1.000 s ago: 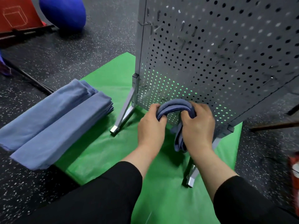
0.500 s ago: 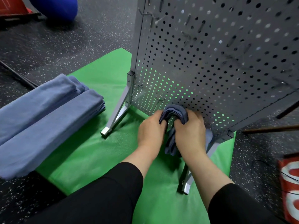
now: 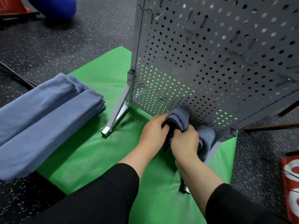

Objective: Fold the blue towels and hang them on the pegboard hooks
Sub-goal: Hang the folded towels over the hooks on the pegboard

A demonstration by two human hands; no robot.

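Observation:
A folded blue towel (image 3: pixel 179 118) is draped in a loop low against the grey pegboard (image 3: pixel 210 65). My left hand (image 3: pixel 152 131) grips its left side and my right hand (image 3: pixel 186 143) grips its right side. Another hanging blue towel (image 3: pixel 207 139) shows just right of my right hand, at the board's bottom edge. Whether the held towel sits on a hook is hidden by my hands. Two long folded blue towels (image 3: pixel 45 115) lie side by side on the floor at the left. Bare hooks (image 3: pixel 150 10) stick out higher up the board.
A green mat (image 3: pixel 100 143) lies under the pegboard's metal feet (image 3: pixel 113 125) on a dark speckled floor. A blue ball (image 3: pixel 58 5) and a red object sit at the far left. A red bag (image 3: pixel 291 186) is at the right edge.
Both hands have carried the looped towel lower down the pegboard and closer together. A second hanging towel has come into sight beside my right hand. The view has tilted down.

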